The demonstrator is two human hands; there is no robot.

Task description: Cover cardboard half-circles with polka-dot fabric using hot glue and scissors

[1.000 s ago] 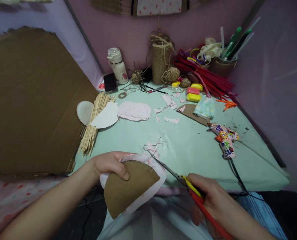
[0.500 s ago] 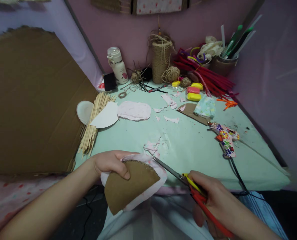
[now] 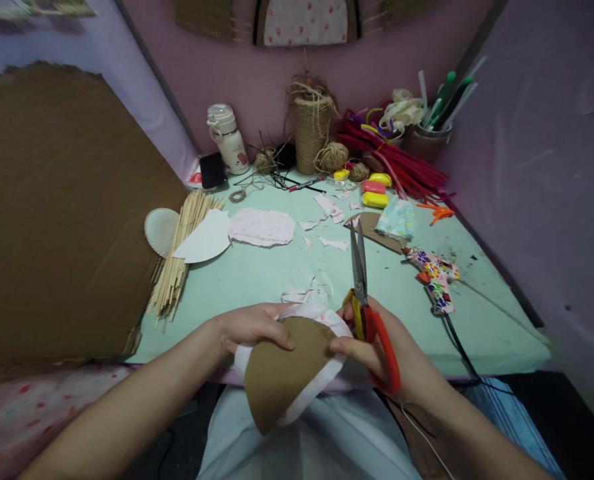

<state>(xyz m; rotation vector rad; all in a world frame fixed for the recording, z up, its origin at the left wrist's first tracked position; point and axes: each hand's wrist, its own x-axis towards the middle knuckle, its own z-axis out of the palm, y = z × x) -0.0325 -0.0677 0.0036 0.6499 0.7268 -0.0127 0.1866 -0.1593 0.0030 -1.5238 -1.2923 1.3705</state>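
Observation:
A brown cardboard half-circle (image 3: 287, 367), with pale pink-spotted fabric (image 3: 321, 380) showing as a border round it, is held over my lap. My left hand (image 3: 257, 327) grips its upper left side, thumb on the cardboard. At the right corner my right hand (image 3: 371, 340) pinches the cardboard and fabric edge between thumb and fingers. Scissors (image 3: 361, 287) with red and yellow handles also hang in that hand, their blades pointing up and slightly apart. Just beyond lie fabric scraps (image 3: 301, 292) on the table.
On the pale green table (image 3: 257, 287) are bamboo sticks (image 3: 174, 273), a white paper piece (image 3: 207, 239), an oval fabric piece (image 3: 261, 227) and a second cardboard half-circle (image 3: 377, 233). A decorated glue gun (image 3: 437, 277) lies right, its cord running off the front edge. Twine (image 3: 311, 133) stands behind.
The scissors have swung from the fabric's edge to point upward. My right hand has moved in and taken hold of the cardboard's right corner. The view has shifted slightly.

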